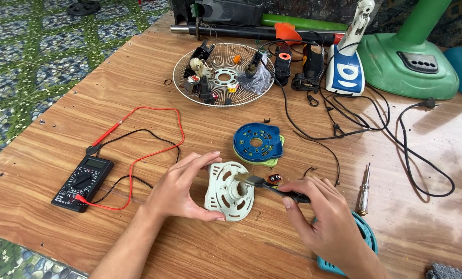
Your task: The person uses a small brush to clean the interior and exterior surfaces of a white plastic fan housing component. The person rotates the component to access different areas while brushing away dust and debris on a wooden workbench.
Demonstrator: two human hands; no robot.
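Housing: pale round plastic motor cover [229, 191], tilted on edge on the wooden table [205, 132]; likely light, stiff, best held by its rim.
Left hand [182, 188]: fingers curled round the cover's rim.
Right hand [321, 206]: closed on a small brush [272, 186], bristles at the cover's centre.
Beyond the cover: blue disc [257, 142].
Left of it: black multimeter [83, 182].

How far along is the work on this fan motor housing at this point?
Done: the fan is apart, with small parts lying in the wire fan guard and a blue cover set aside. In hand: the left hand holds the white motor housing upright while the right hand works a brush at its centre hole. Left: reassembly; the multimeter and screwdriver lie on the wooden table.
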